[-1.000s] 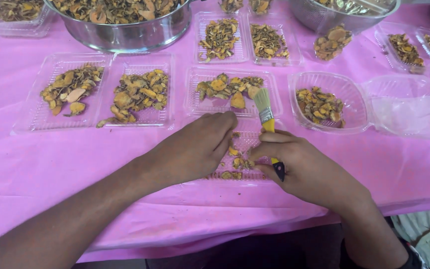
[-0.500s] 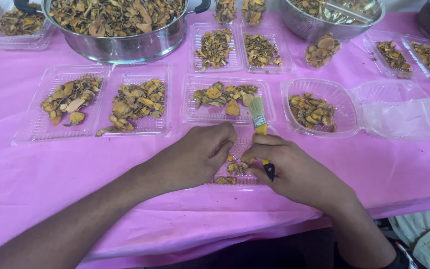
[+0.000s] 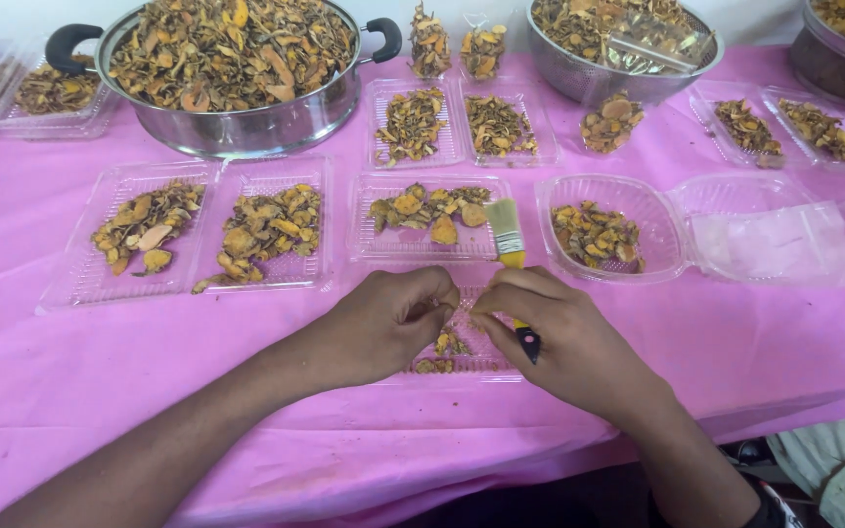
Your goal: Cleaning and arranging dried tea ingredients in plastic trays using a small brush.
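Note:
My left hand and my right hand meet over a clear plastic tray that holds a few orange-brown dried slices. A small paintbrush with a yellow handle and pale bristles lies gripped in my right hand, bristles pointing away from me. The fingertips of both hands pinch together above the tray; what they pinch is hidden. My left hand's fingers are curled.
Several clear trays of dried slices lie on the pink tablecloth. A large steel pot heaped with slices stands at the back left, steel bowls at the back right. An open clamshell container sits right of the brush.
The view has shifted, so the hands sit lower and more of the back of the table shows. Both hands have drawn closer together over the near tray.

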